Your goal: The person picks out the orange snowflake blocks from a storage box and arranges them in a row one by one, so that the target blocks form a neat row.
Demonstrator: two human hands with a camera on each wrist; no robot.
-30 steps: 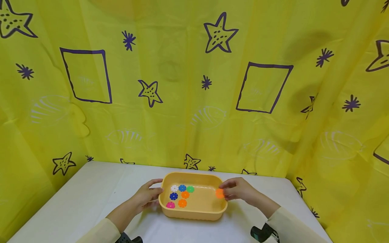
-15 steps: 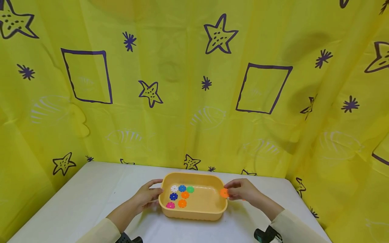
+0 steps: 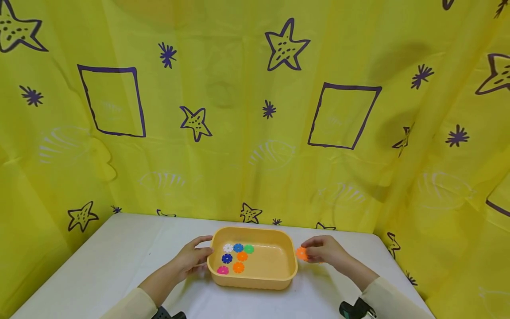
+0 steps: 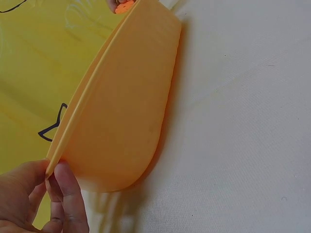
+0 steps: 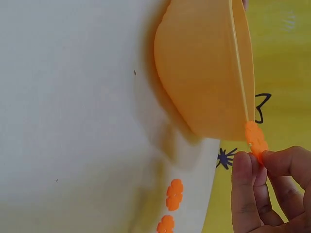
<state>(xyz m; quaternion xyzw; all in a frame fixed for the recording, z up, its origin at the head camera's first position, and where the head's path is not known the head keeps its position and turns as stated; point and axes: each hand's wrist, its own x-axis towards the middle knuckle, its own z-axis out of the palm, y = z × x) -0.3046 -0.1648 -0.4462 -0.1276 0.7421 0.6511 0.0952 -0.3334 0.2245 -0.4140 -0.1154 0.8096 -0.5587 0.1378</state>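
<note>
The left sleeve and the right sleeve are the same plain cream or pale beige; each ends partway along the arm, leaving the left hand and the right hand bare; by the left cuff shows a dark, nearly black device, cut off by the lower edge of the head view; by the right cuff sits a black unit with a rounded, stubby end and a small pale patch; finer markings are too small to read.
</note>
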